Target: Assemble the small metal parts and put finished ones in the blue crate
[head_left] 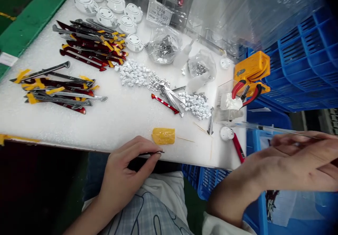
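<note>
My left hand (132, 171) is at the front edge of the white table (118, 122). Its thumb and forefinger pinch a slim dark strip (148, 153), mostly hidden by the fingers. Just beyond those fingertips lies a roll of yellow tape (164, 136). Off to the right, past the table's side, my right hand (293, 161) is closed around a long thin brush-like tool (280, 129), whose pale tip points left toward a small white round pot (226, 133). A red-handled tool (238, 147) rests beside that pot.
Taped dark and red strips (60, 90) lie in piles at left, white cups (105, 14) behind them. Small white pieces (133, 73) and loose strips (171, 99) occupy the middle. Pliers (253, 94), an orange tape dispenser (250, 66) and blue crates (303, 55) are at right.
</note>
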A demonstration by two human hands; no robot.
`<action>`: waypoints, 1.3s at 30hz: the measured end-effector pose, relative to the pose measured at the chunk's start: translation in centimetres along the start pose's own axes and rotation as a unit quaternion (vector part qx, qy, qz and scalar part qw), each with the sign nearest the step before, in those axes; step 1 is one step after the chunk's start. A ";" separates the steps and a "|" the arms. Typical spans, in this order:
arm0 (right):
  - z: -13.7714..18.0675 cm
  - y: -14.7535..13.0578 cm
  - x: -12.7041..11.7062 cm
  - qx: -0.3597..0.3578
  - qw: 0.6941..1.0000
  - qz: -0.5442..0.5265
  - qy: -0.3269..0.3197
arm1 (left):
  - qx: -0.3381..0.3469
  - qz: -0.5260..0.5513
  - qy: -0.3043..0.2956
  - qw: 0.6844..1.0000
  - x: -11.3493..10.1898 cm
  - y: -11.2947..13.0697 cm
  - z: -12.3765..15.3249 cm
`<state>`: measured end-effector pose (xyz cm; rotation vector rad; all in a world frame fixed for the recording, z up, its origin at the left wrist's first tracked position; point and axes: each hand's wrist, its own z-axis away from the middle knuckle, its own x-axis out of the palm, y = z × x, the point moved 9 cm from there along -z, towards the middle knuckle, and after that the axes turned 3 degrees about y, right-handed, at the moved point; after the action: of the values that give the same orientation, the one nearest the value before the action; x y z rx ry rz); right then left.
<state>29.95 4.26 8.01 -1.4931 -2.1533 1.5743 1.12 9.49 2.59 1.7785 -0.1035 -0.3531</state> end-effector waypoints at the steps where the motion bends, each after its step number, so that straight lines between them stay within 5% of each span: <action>1: 1.0 -0.4 0.9 0.011 0.999 -0.031 -0.008 | -0.002 0.003 -0.002 1.000 0.0 0.0 0.0; 10: 7.0 -3.6 5.5 0.049 0.957 -0.286 0.019 | -0.013 0.024 -0.011 1.000 0.1 -0.2 0.2; 29: 7.5 -2.4 5.4 0.076 0.952 -0.295 0.030 | -0.035 0.017 -0.007 0.999 0.1 -0.2 0.2; 35: 5.2 -1.3 -0.2 -0.007 0.968 -0.171 0.186 | -0.019 0.000 -0.003 1.000 -0.3 -0.1 0.1; 39: 3.3 -0.4 -5.6 -0.099 0.936 -0.048 0.334 | -0.025 -0.031 -0.017 0.999 -0.2 -1.7 1.4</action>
<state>30.78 -2.07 9.25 -1.6292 -1.9564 0.6732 0.32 8.68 0.67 1.7287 -0.0622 -0.4265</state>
